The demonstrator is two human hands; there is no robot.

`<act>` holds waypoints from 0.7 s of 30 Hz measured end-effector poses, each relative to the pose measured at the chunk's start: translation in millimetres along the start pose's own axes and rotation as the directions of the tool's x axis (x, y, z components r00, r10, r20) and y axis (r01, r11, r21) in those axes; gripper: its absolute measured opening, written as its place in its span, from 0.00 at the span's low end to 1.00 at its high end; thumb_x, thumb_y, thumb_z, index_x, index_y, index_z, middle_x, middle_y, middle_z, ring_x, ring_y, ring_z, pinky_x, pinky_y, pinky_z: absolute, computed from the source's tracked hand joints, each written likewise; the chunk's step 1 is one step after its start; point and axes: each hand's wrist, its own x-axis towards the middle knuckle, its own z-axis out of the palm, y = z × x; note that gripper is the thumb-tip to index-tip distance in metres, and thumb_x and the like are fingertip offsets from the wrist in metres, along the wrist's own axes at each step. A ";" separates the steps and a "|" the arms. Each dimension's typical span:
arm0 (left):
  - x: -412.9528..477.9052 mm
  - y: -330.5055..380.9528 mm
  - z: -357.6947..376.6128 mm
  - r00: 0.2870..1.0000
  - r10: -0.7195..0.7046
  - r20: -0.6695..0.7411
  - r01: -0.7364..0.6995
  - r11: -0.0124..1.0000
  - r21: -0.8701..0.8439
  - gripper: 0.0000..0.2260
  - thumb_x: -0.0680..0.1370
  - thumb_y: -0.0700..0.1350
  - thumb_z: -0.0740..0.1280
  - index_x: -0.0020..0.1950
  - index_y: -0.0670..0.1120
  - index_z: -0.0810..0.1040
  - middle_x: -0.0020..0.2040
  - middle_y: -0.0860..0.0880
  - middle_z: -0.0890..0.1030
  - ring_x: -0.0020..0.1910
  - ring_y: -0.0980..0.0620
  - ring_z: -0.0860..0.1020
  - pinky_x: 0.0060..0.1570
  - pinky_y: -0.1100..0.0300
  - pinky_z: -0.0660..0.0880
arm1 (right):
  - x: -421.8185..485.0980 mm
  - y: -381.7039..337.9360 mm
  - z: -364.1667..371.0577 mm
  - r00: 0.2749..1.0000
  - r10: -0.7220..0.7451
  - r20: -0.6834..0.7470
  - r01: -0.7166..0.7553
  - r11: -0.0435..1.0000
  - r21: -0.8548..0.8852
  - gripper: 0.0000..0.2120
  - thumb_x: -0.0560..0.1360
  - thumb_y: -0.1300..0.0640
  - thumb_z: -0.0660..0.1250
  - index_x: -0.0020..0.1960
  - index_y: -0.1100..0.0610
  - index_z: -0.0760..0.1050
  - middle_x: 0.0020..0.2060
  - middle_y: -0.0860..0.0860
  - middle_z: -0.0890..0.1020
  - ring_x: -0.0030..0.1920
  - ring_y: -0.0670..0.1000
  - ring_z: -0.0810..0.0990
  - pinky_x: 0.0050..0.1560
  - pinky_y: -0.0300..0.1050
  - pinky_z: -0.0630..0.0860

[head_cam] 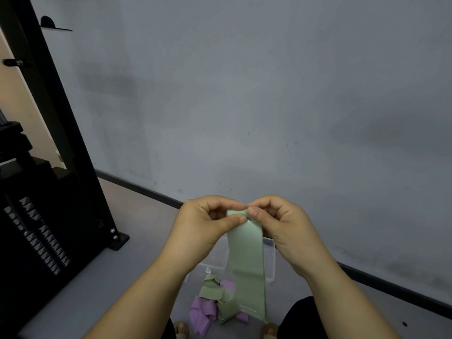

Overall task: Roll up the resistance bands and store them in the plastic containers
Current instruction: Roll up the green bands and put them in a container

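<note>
Here the green resistance band (247,255) is hanging straight down from both hands, its long axis running vertically, its flat face turned toward the camera and its free end trailing toward the floor. The left hand (203,223) and the right hand (281,223) are both pinching the top edge, thumbs pressing against curled forefingers, closed on the band where a first small fold or turn is forming. The strip looks thin, light and limp, draping without holding any shape, and its smooth surface is probably a little slippery, so it is best held at the top corners, with the roll kept tight between thumbs and fingertips as it grows. Behind and below the band, a clear plastic container (269,255) is sitting on the floor. Just in front of it, more bands are lying loose in a heap, green ones (210,288) tangling with purple ones (201,314).
</note>
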 end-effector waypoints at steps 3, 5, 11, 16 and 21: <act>1.0 -3.4 -0.4 0.999 -0.040 -0.015 0.039 0.998 -0.046 0.11 0.68 0.35 0.74 0.44 0.49 0.82 0.41 0.47 0.84 0.40 0.52 0.82 0.43 0.61 0.80 | -0.1 0.3 -0.1 1.000 0.001 -0.011 0.000 1.000 0.022 0.08 0.62 0.52 0.70 0.39 0.54 0.79 0.33 0.48 0.83 0.35 0.44 0.81 0.37 0.37 0.76; 1.1 -5.6 -1.0 0.998 -0.058 -0.003 0.058 0.998 -0.037 0.11 0.68 0.37 0.74 0.46 0.50 0.82 0.42 0.44 0.83 0.42 0.48 0.82 0.46 0.56 0.80 | -0.3 0.1 -0.7 1.000 -0.001 -0.014 0.002 1.000 0.029 0.07 0.62 0.53 0.70 0.39 0.53 0.80 0.32 0.48 0.82 0.35 0.45 0.81 0.37 0.38 0.77; -1.6 -4.3 -2.4 0.996 -0.063 0.055 0.066 0.996 -0.052 0.12 0.64 0.48 0.73 0.46 0.46 0.83 0.39 0.43 0.84 0.41 0.46 0.84 0.44 0.56 0.81 | -1.8 -2.1 -1.3 1.000 -0.018 -0.006 0.018 1.000 -0.003 0.05 0.62 0.51 0.71 0.38 0.46 0.82 0.40 0.60 0.82 0.42 0.54 0.81 0.49 0.52 0.80; -0.7 -4.0 -4.3 0.996 -0.071 0.055 0.075 0.995 -0.064 0.11 0.66 0.45 0.72 0.47 0.44 0.83 0.40 0.40 0.84 0.40 0.46 0.84 0.41 0.58 0.81 | -3.4 -1.7 -0.2 0.999 -0.050 -0.021 0.049 0.998 -0.048 0.06 0.61 0.51 0.71 0.38 0.45 0.82 0.40 0.55 0.84 0.44 0.55 0.82 0.51 0.53 0.80; -1.0 -5.2 -5.4 0.993 -0.089 0.073 0.097 0.988 -0.122 0.06 0.70 0.35 0.71 0.46 0.42 0.82 0.40 0.41 0.85 0.40 0.48 0.84 0.39 0.62 0.79 | -4.4 -2.5 -1.7 0.998 -0.061 -0.003 0.060 0.995 -0.080 0.07 0.60 0.49 0.71 0.39 0.45 0.82 0.40 0.50 0.85 0.44 0.54 0.83 0.50 0.55 0.80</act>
